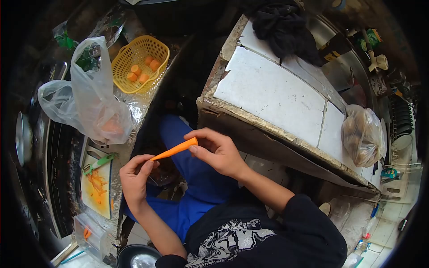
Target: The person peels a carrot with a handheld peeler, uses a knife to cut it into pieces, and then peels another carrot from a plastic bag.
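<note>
A peeled carrot (pixel 175 148) is held up between my two hands, over my lap. My left hand (pixel 135 175) pinches its thin tip. Its thick, cut end sits between the thumb and fingers of my right hand (pixel 218 152). To the left, a green peeler (pixel 99 164) lies on a cutting board (pixel 103 203) smeared with orange scraps. Farther up, a yellow basket (pixel 117 71) contains several short carrot pieces (pixel 136 69). Beside the basket stands a translucent plastic bag (pixel 96 98) with something orange inside.
A white-tiled counter (pixel 272 87) with a broken edge runs along my right, bearing a dark cloth (pixel 286 27) and a tied bag (pixel 363 134). A clear container (pixel 89 234) with orange bits is at lower left, near a dark bowl (pixel 123 255).
</note>
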{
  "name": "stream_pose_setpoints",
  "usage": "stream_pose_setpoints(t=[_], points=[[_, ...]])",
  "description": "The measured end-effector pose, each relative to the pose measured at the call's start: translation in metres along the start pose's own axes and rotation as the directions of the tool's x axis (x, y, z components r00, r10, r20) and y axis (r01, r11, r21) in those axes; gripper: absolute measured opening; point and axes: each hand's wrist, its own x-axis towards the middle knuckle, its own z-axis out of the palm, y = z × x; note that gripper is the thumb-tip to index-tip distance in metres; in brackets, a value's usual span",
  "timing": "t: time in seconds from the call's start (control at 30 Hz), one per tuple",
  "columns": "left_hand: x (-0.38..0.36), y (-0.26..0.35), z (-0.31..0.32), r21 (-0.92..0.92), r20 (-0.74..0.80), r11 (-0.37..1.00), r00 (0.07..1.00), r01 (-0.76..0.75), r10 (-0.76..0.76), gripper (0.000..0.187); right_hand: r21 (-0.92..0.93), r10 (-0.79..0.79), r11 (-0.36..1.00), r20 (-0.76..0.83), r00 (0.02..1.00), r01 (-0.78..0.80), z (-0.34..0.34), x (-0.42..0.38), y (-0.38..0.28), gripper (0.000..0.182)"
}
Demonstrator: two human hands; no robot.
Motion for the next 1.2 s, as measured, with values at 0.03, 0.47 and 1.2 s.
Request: stream_pose_setpoints(t=[0.03,0.47,1.2], points=[[-0.001,-0.001,0.000,0.003,0.000,1.000,1.000,-0.001,0.001,0.020,0.007,0.002,1.000,0.001,1.000,-0.002,0.000,0.000,0.000,0.029],[-0.007,-0.004,0.006,-0.077,-0.046,0.997,0.999,-0.030,0.026,0.017,-0.047,-0.036,0.998,-0.004,0.999,0.036,-0.003,-0.005,0.005,0.029],[-0.016,-0.004,0.006,-0.081,-0.169,0.996,0.985,-0.036,0.022,0.017,-0.057,0.003,0.998,0.029,1.000,-0.001,0.004,-0.002,0.012,0.029]])
